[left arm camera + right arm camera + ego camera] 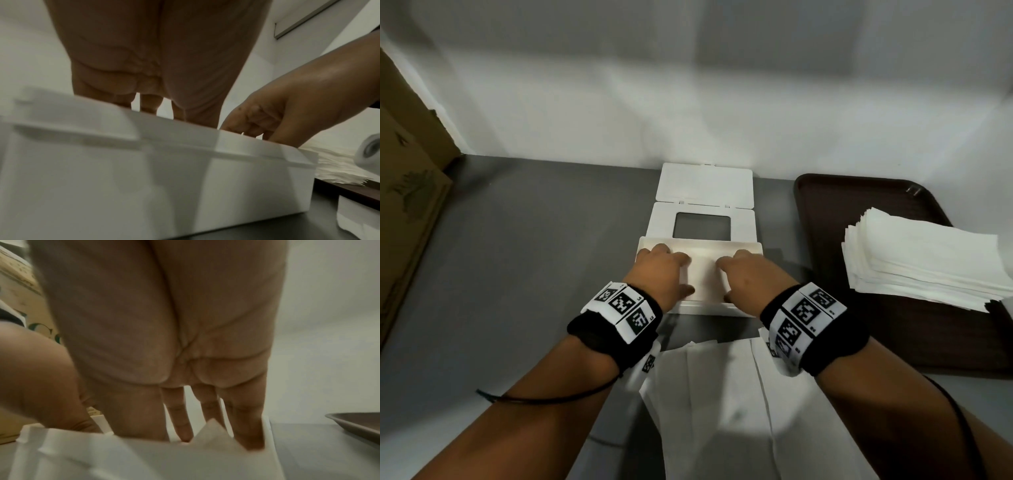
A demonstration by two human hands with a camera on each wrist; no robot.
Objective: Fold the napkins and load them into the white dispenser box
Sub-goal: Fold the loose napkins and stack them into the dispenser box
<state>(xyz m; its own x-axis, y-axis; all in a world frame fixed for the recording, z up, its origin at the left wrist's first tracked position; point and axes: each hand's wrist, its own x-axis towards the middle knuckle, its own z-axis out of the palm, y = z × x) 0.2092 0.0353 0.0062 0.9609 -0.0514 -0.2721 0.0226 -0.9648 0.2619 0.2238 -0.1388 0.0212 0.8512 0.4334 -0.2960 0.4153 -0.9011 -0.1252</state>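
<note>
Napkins (705, 270) sit folded inside the white dispenser box (751, 245), centre of the table. Left hand (662, 270), at nine o'clock of the box, presses them flat with straight fingers; right hand (748, 274), at three o'clock, does likewise. Soft, light paper: press broadly, lift by folded edges. At two o'clock, the stack (924, 260) waits on the tray (825, 205).

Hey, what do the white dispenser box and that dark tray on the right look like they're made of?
The white dispenser box looks like rigid moulded plastic, matte to satin: smooth walls, rounded corners, hinged lid. The tray seems hard plastic too, dark brown with a raised rolled rim and dull sheen, though it could be coated fibreglass.
</note>
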